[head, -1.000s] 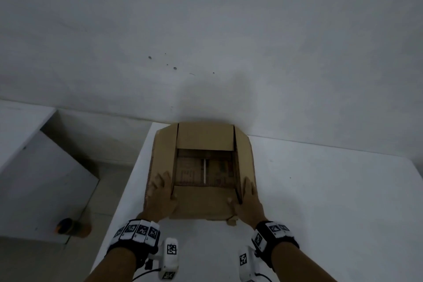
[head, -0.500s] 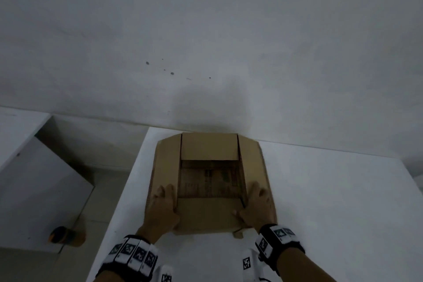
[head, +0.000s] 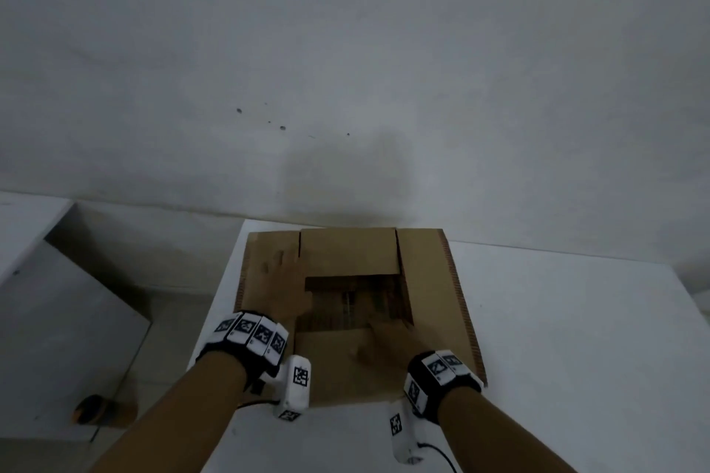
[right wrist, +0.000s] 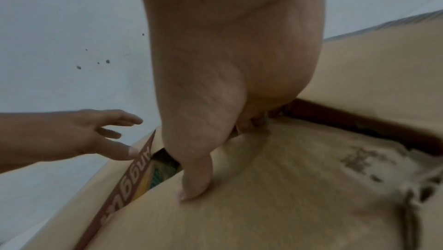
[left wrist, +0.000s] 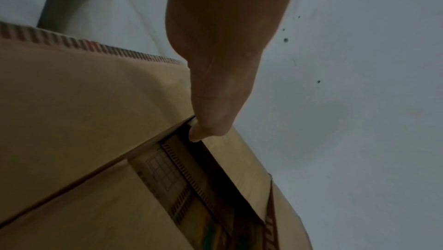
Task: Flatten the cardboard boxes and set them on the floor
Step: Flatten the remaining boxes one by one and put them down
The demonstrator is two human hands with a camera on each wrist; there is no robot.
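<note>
A brown cardboard box (head: 426, 280) lies on the white table (head: 557, 338) with its flaps spread outward around a dark square opening. My left hand (head: 282, 280) rests on the left flap with fingers straight and spread; its thumb (left wrist: 210, 117) touches the edge of the opening. My right hand (head: 384, 342) is on the near flap (right wrist: 275, 187), with the thumb (right wrist: 194, 178) pressed on top and the fingers hooked over the flap's edge into the opening. In the right wrist view my left hand (right wrist: 79, 136) shows straight, spread fingers.
A grey wall stands just behind the box. The table's left edge (head: 219, 311) drops to a floor gap, where an orange and black object (head: 92, 409) lies. Another white surface (head: 27, 227) stands at the far left. Bare tabletop spreads to the right.
My left hand slid forward from the box's near corner onto the left flap. My right hand shifted left onto the near flap. The side flaps lie flatter and wider.
</note>
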